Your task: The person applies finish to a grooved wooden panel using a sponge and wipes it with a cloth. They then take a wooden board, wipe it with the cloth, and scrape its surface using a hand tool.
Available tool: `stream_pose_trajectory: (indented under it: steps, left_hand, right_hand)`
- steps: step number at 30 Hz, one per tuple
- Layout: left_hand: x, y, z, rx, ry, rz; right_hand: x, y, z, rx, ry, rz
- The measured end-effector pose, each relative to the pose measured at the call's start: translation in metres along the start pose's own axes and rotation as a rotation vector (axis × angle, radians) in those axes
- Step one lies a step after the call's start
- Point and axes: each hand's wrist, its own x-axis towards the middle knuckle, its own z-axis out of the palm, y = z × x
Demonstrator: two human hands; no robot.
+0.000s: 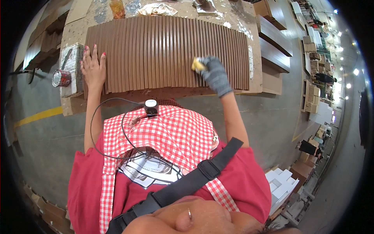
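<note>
A row of long brown wooden strips (156,54) lies side by side across the worktable, forming a ribbed panel. My bare left hand (93,70) rests flat on the panel's left end, its fingers stretched out. In a grey knitted glove, my right hand (216,76) grips a crumpled yellow pad (198,64), a sponge or cloth; I cannot tell which. The pad is against the strips, right of the panel's middle. My gloved fingers partly cover it.
Left of the panel, a paint-smeared block (72,66) carries a dark flat tool, with a red can (61,78) at its edge. A jar of orange liquid (117,8) and a white rag (156,9) sit at the back. Dark boards (274,41) are stacked right of the worktable (73,106).
</note>
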Motion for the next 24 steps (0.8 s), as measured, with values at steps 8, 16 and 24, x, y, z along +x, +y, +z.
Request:
stream_pose_trajectory:
  steps: [8, 16, 24]
  left_hand:
    - [-0.001, -0.001, 0.000, 0.025, -0.002, -0.001]
    - [-0.007, 0.004, -0.014, -0.011, -0.012, -0.022]
    - [-0.014, 0.004, -0.036, -0.038, 0.000, -0.035]
  right_hand:
    - [-0.082, -0.011, -0.032, 0.313, -0.346, 0.180]
    - [-0.028, -0.020, -0.005, 0.184, 0.030, -0.116]
    - [0.099, 0.002, -0.004, 0.040, -0.020, -0.074]
